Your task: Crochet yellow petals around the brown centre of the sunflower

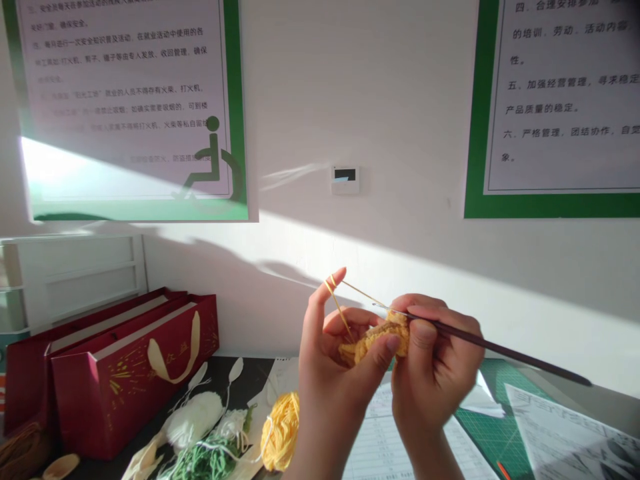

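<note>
Between thumb and fingers, my left hand (pixel 333 353) pinches a small yellow crochet piece (pixel 383 337). Its index finger points up with yellow yarn (pixel 365 293) wrapped around it, and the strand runs taut to the hook's tip. My right hand (pixel 440 340) is closed around a crochet hook (pixel 505 350) with a dark handle and a thin metal tip. The tip lies at the top edge of the yellow piece, where the fingers of both hands come close together. Part of the piece is hidden behind my left thumb.
A yellow yarn ball (pixel 280 433) sits left of my wrists, near white yarn (pixel 195 420) and green yarn (pixel 207 460). Red gift bags (pixel 135 373) stand at the left. Printed papers (pixel 385 433) and a green cutting mat (pixel 505 380) cover the table's right. Behind is a wall with posters.
</note>
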{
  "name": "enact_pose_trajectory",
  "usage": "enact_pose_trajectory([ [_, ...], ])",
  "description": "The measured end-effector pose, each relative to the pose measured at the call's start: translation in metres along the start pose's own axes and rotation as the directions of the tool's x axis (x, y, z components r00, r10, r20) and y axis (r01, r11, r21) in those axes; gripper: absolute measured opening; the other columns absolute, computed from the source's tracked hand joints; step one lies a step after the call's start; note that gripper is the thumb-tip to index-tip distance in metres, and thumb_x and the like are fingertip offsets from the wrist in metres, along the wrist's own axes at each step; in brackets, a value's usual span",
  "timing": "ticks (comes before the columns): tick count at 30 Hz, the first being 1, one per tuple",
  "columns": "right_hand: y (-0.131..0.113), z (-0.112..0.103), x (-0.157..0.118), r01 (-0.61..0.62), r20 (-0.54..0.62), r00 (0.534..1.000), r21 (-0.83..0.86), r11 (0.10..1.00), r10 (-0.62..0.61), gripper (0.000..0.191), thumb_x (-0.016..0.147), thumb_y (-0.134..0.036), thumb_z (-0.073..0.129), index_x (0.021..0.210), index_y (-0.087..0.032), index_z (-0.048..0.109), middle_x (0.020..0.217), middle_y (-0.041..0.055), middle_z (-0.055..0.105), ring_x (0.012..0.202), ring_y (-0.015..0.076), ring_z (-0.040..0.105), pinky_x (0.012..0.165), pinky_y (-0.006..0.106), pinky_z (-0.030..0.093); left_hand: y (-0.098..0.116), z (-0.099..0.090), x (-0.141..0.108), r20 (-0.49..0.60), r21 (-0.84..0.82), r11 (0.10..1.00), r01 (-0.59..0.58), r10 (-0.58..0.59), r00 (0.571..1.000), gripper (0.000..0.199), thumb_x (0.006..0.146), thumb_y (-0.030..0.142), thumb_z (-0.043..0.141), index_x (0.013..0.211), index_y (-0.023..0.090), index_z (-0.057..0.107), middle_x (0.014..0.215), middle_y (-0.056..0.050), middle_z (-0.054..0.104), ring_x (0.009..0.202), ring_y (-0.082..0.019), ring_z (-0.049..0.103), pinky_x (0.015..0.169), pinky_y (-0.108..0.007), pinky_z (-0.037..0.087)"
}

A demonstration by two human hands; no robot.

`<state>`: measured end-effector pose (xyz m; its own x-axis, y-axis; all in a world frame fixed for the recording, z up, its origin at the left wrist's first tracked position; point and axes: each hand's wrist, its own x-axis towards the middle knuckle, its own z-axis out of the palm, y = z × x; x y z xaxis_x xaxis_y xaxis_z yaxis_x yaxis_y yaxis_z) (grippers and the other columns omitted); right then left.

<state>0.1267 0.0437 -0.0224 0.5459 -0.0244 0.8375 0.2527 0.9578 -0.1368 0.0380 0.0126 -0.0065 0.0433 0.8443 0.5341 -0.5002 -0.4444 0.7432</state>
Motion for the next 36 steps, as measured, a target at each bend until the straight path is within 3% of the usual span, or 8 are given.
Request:
enact_pose_trajectory([
  [7, -0.008, -0.001, 0.004, -0.19, -0.045, 0.978, 0.191, 0.963, 0.202, 0.006, 0.102, -0.019, 0.057, 0.1, -0.024, 0.061, 0.089, -0.001, 0.068, 0.082, 0.0135, 0.066, 0.068, 0.026, 0.053, 0.004, 0.012, -0.004, 0.018, -0.176, 0.983, 0.062, -0.06, 0.998, 0.1, 0.068, 0.012, 0.095, 0.152, 0.032, 0.046, 0.085, 0.0, 0.076, 0.076, -0.015, 0.071, 0.073, -0.024, 0.058],
  [10, -0.009, -0.003, 0.008, -0.315, 0.003, 0.946, 0.254, 0.914, 0.325, 0.007, 0.101, -0.022, 0.059, 0.095, -0.024, 0.062, 0.087, -0.001, 0.068, 0.077, 0.0128, 0.064, 0.066, 0.025, 0.052, 0.005, 0.013, -0.004, -0.039, -0.147, 0.989, 0.019, -0.025, 0.999, 0.096, 0.071, 0.011, 0.093, 0.152, 0.029, 0.046, 0.084, -0.002, 0.078, 0.075, -0.016, 0.073, 0.073, -0.026, 0.061],
  [14, -0.005, -0.008, 0.011, -0.402, 0.087, 0.915, 0.274, 0.873, 0.394, 0.011, 0.1, -0.03, 0.062, 0.091, -0.024, 0.062, 0.084, 0.0003, 0.067, 0.074, 0.0143, 0.062, 0.064, 0.027, 0.051, 0.007, 0.009, -0.003, -0.069, -0.08, 0.996, -0.03, 0.025, 0.997, 0.09, 0.072, 0.009, 0.092, 0.149, 0.03, 0.049, 0.085, -0.002, 0.08, 0.074, -0.017, 0.074, 0.069, -0.025, 0.062],
  [21, -0.007, -0.014, 0.012, -0.398, 0.183, 0.913, 0.207, 0.894, 0.364, 0.014, 0.102, -0.034, 0.059, 0.093, -0.025, 0.062, 0.086, 0.0007, 0.067, 0.078, 0.0161, 0.063, 0.069, 0.03, 0.051, 0.016, -0.007, 0.002, 0.057, -0.128, 0.988, 0.091, -0.084, 0.995, 0.089, 0.072, 0.008, 0.091, 0.148, 0.027, 0.049, 0.079, 0.001, 0.074, 0.066, -0.015, 0.069, 0.061, -0.025, 0.062],
  [36, -0.013, -0.016, 0.014, -0.339, 0.241, 0.923, 0.132, 0.932, 0.301, 0.013, 0.104, -0.031, 0.055, 0.094, -0.024, 0.06, 0.083, 0.0, 0.067, 0.077, 0.016, 0.065, 0.071, 0.031, 0.05, 0.026, -0.014, 0.0, 0.045, -0.09, 0.992, 0.084, -0.08, 0.996, 0.093, 0.068, 0.007, 0.093, 0.15, 0.024, 0.05, 0.079, 0.0, 0.075, 0.066, -0.016, 0.071, 0.062, -0.025, 0.063],
])
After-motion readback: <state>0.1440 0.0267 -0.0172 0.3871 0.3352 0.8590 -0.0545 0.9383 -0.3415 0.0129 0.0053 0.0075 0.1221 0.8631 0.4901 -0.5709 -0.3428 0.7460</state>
